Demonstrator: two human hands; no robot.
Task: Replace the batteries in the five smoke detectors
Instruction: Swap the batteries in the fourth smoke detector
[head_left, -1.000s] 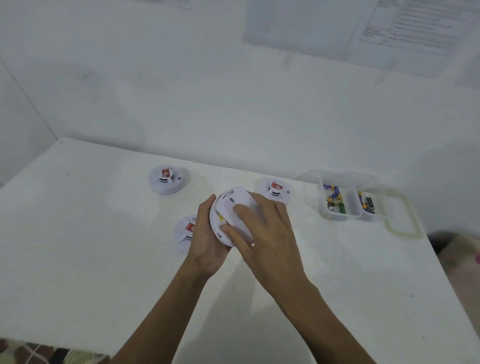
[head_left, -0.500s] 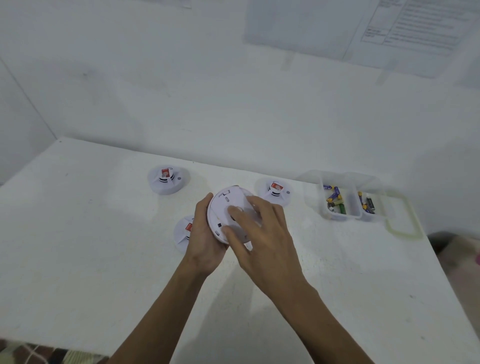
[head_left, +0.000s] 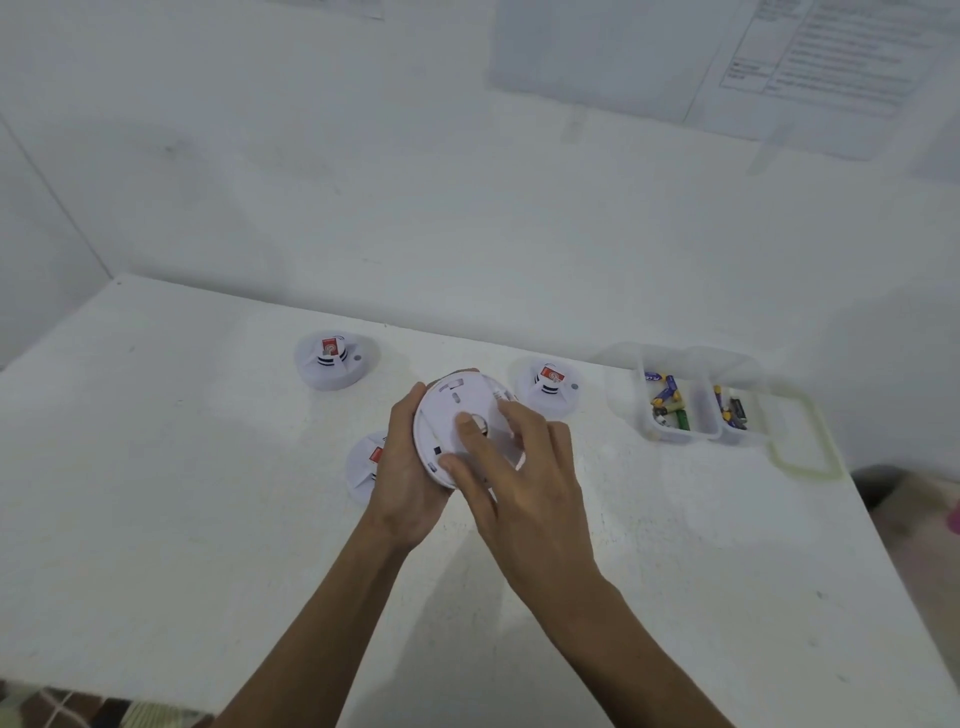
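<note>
I hold a round white smoke detector (head_left: 445, 415) above the white table (head_left: 156, 493), tilted so its flat back faces me. My left hand (head_left: 408, 478) grips its left rim from behind. My right hand (head_left: 519, 467) lies over the back, thumb and fingers curled round its right side. Three more white detectors with red stickers rest on the table: one at the back left (head_left: 334, 360), one at the back right (head_left: 550, 389), and one (head_left: 363, 465) partly hidden behind my left hand.
Two clear plastic tubs stand at the right: one (head_left: 670, 410) holds several loose batteries, the other (head_left: 735, 413) a few more. A clear lid (head_left: 805, 441) lies beside them. The wall rises right behind the table. The table's right edge drops off.
The detector has turned a little in my hands and its back faces me more squarely. My right fingers have slid across the back. The head has barely moved.
</note>
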